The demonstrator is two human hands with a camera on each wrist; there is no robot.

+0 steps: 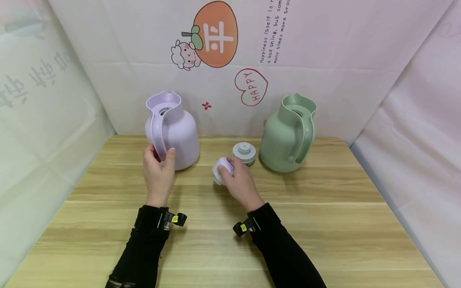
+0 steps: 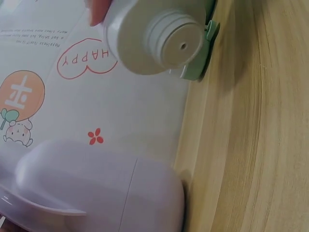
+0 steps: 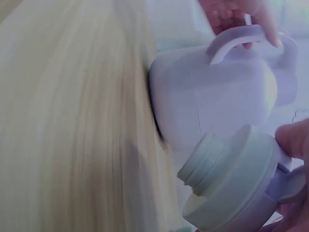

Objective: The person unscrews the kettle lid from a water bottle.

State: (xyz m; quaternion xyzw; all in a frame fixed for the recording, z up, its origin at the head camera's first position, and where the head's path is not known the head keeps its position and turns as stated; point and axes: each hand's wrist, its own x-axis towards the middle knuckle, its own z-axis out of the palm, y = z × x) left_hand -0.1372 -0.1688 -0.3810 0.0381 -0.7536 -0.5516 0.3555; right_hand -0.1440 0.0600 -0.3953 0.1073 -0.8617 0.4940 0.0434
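Observation:
A lilac vacuum jug (image 1: 185,136) stands upright at the left of the table, its top uncovered. My left hand (image 1: 158,176) grips its handle (image 3: 239,38), fingers behind and thumb in front. Nearer the middle, my right hand (image 1: 242,182) holds a lilac jug lid (image 1: 225,164) above the table, tilted. The lid's pale threaded plug (image 2: 181,43) points away from the fingers and is apart from the jug. The right palm hides part of the lid.
A green vacuum jug (image 1: 279,140) stands at the right, also without a lid, its handle toward me. Between the jugs sits a second lid (image 1: 244,151), grey plug side up. White printed cloth (image 1: 317,96) hangs behind the wooden table (image 1: 209,244).

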